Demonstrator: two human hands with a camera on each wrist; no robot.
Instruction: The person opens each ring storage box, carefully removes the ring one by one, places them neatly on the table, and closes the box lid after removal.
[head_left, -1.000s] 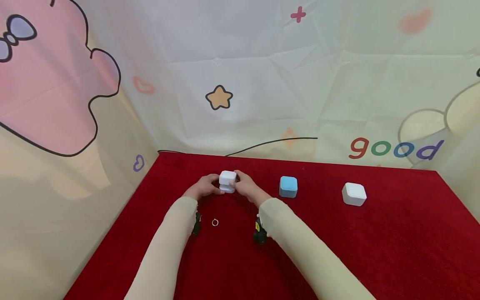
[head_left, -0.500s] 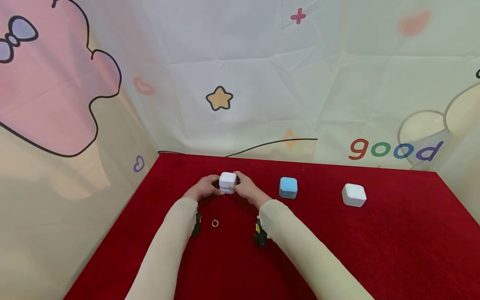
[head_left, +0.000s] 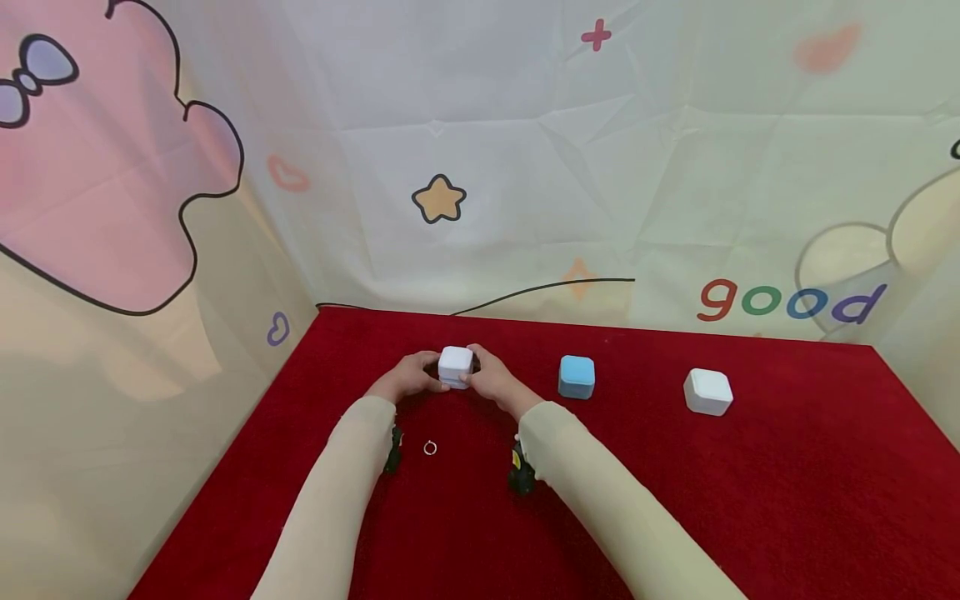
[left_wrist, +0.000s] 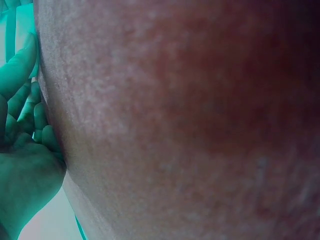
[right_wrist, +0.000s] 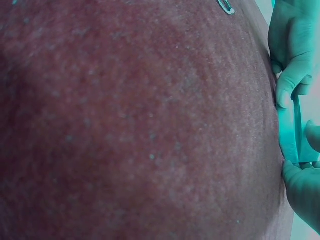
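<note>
Both hands hold a small white jewelry box (head_left: 455, 360) on the red cloth, left of the table's middle. My left hand (head_left: 411, 374) grips its left side low down, thumb at the front. From the right, my right hand (head_left: 491, 373) pinches the upper part, the lid, with its thumb on the front face. A thin dark seam runs between lid and base in the right wrist view, where the box (right_wrist: 287, 132) shows between both hands. The left wrist view catches the left hand (left_wrist: 30, 170) and a box corner (left_wrist: 26, 22) at its edge.
A small silver ring (head_left: 430, 447) lies on the red cloth (head_left: 450, 525) between the forearms. To the right stand a light blue box (head_left: 577, 377) and another white box (head_left: 708, 392). A printed curtain (head_left: 510, 208) rises behind the table.
The white box's lid has come down onto its base, and the gap between them has narrowed to a seam. Both hands stay at the same spot; the other boxes and the ring have not moved.
</note>
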